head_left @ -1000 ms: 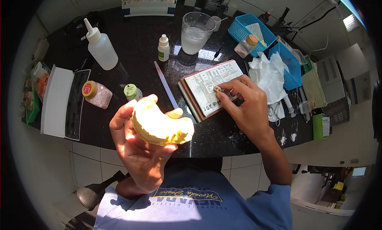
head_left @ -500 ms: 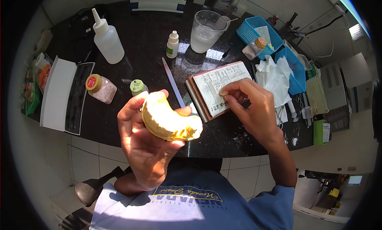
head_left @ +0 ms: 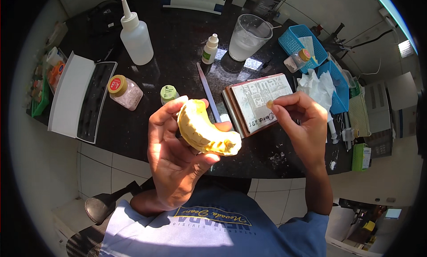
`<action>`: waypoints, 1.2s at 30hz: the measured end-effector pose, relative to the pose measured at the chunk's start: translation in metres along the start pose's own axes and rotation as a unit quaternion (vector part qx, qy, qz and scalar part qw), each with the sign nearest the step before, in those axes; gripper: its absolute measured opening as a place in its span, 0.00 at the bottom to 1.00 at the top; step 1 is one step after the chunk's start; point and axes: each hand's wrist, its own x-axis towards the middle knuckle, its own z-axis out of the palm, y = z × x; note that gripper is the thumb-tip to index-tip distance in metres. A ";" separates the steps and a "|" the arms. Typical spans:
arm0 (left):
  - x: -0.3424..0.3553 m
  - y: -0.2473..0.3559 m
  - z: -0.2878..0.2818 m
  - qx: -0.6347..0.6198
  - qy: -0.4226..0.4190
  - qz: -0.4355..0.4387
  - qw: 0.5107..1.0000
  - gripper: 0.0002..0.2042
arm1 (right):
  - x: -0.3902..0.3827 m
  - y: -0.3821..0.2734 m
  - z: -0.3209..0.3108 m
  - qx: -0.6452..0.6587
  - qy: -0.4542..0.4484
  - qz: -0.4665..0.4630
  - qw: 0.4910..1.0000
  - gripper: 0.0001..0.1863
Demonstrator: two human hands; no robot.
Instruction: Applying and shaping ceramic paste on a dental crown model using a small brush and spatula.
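My left hand [head_left: 178, 163] is closed around a yellow dental cast [head_left: 207, 131], a curved arch with tooth shapes along its edge, partly in bright sunlight. Between thumb and fingertips, my right hand [head_left: 304, 123] pinches a small cream-coloured tooth-like piece [head_left: 270, 104] above a mixing pad [head_left: 255, 101] with a marked top sheet. The piece's far side is hidden by the fingers. Beside the pad's left edge lies a slim bluish spatula [head_left: 208, 91]. A small bottle with a green lid [head_left: 168, 93] stands just beyond the cast.
Across the black worktop [head_left: 178, 48] stand a jar of pink powder [head_left: 126, 94], a white squeeze bottle [head_left: 137, 41], a dropper bottle [head_left: 210, 49] and a glass of cloudy liquid [head_left: 249, 39]. An open case [head_left: 71, 101] lies left; blue baskets [head_left: 299, 48] and crumpled tissue [head_left: 316, 88] are right.
The view has shifted, so the bench things appear farther right. My right hand has drawn back slightly from the pad with the tooth-like piece. The cast stays in my left hand.
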 end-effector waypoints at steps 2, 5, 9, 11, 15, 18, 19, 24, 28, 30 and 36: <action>0.002 -0.001 0.004 0.011 0.012 -0.031 0.999 0.39 | -0.008 -0.014 0.001 0.106 0.004 0.013 0.994 0.04; 0.003 0.001 0.011 0.020 0.030 -0.061 0.997 0.41 | -0.017 -0.028 0.009 0.262 -0.021 -0.021 0.965 0.06; 0.002 0.000 0.005 0.017 -0.016 -0.045 0.999 0.37 | -0.020 -0.043 0.019 0.317 -0.065 -0.042 0.945 0.07; 0.001 0.001 0.006 0.043 -0.017 -0.029 0.999 0.36 | -0.020 -0.045 0.021 0.339 -0.095 -0.011 0.936 0.07; 0.000 0.002 0.008 0.030 -0.018 -0.050 0.998 0.36 | -0.022 -0.041 0.023 0.350 -0.103 0.004 0.931 0.06; 0.000 0.002 0.008 0.039 -0.023 -0.052 0.998 0.35 | -0.025 -0.041 0.020 0.343 -0.105 0.007 0.934 0.06; 0.000 0.002 0.008 0.037 -0.023 -0.055 0.998 0.35 | -0.026 -0.041 0.020 0.342 -0.106 0.007 0.934 0.06; 0.002 0.002 0.011 0.046 -0.025 -0.057 0.997 0.35 | -0.027 -0.038 0.020 0.342 -0.109 0.017 0.933 0.06; 0.001 0.001 0.012 0.036 -0.020 -0.070 0.997 0.34 | -0.027 -0.038 0.019 0.336 -0.110 0.015 0.935 0.06; 0.001 0.001 0.012 0.035 -0.018 -0.073 0.997 0.34 | -0.027 -0.039 0.019 0.343 -0.120 0.023 0.931 0.06; 0.001 0.001 0.012 0.055 -0.032 -0.072 0.995 0.34 | -0.030 -0.039 0.018 0.312 -0.116 0.011 0.943 0.07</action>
